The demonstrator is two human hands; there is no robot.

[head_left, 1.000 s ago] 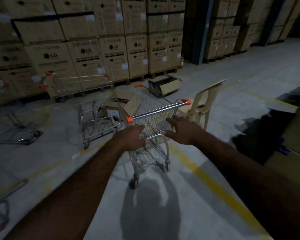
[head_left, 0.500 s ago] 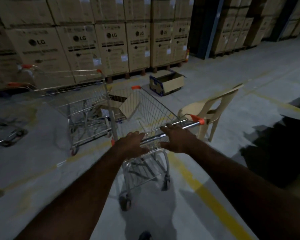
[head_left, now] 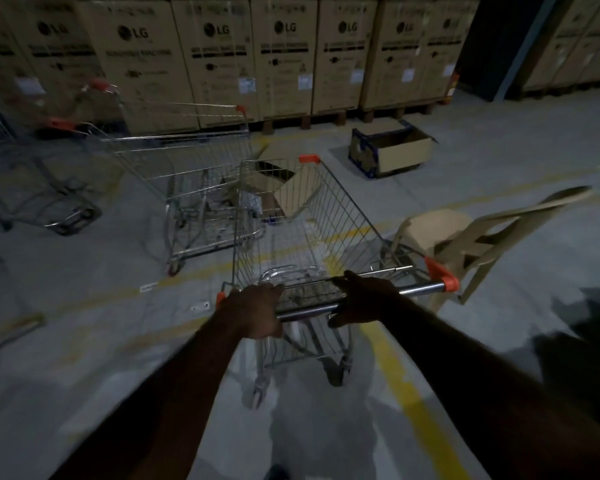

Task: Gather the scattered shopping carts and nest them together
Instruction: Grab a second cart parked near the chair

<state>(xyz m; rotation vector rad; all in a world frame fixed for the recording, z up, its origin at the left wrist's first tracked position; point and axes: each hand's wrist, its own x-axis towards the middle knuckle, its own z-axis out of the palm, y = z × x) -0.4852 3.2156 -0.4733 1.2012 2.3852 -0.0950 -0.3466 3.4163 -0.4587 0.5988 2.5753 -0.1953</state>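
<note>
A wire shopping cart with orange corner caps stands right in front of me. My left hand grips the left part of its chrome handle bar, and my right hand grips the bar near its middle. A second wire cart stands just ahead to the left, side-on, close to the front left of my cart. A third cart stands at the far left, blurred.
Stacked LG cardboard boxes on pallets line the back. An open carton lies on the floor ahead right, another flattened box behind my cart. A beige plastic chair stands against the cart's right side. Yellow floor line runs beneath.
Both hands closed around the handle bar and the cart rolled forward and turned left, nearer the second cart. The chair now sits beside the cart's right rear.
</note>
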